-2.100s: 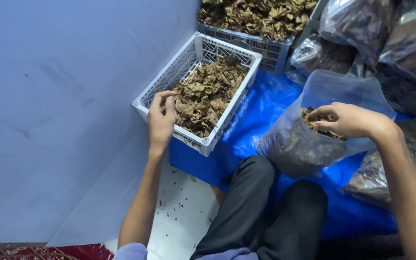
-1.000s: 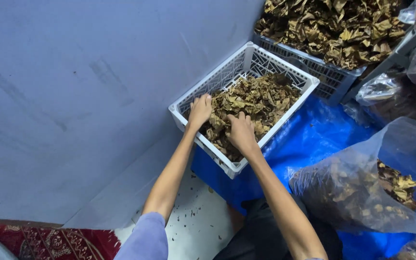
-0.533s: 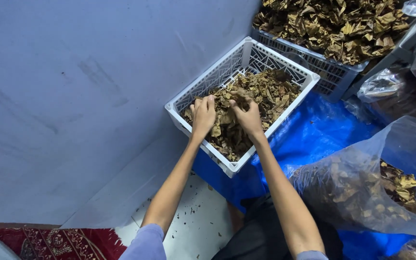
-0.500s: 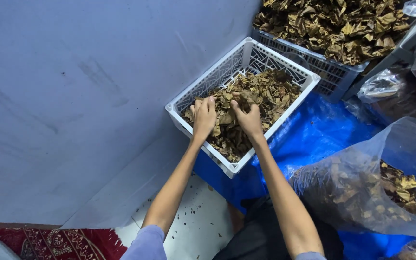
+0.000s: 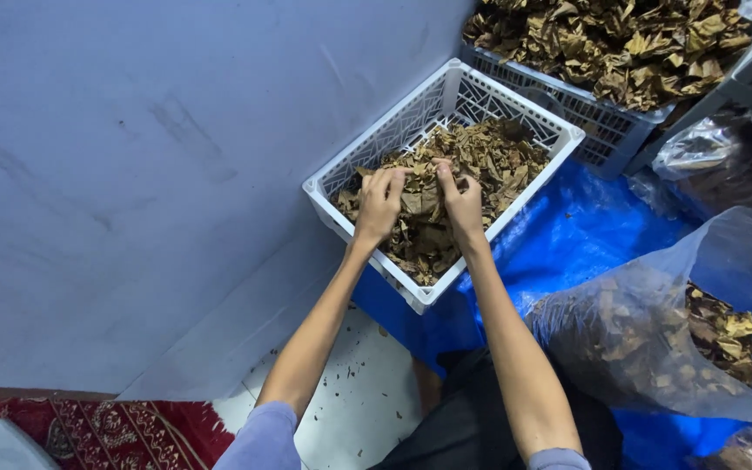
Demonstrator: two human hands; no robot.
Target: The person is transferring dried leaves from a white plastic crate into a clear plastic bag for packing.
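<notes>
Even, soft indoor light, faint shadows, sharp focus, slight wide-angle stretch at edges

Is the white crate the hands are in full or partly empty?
Partly empty. Dry brown leaves cover the white crate's bottom, but its lattice walls stand bare well above the pile.

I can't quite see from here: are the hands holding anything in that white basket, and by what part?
Both the left hand and right hand grip a clump of dry leaves from its sides, inside the basket.
</notes>
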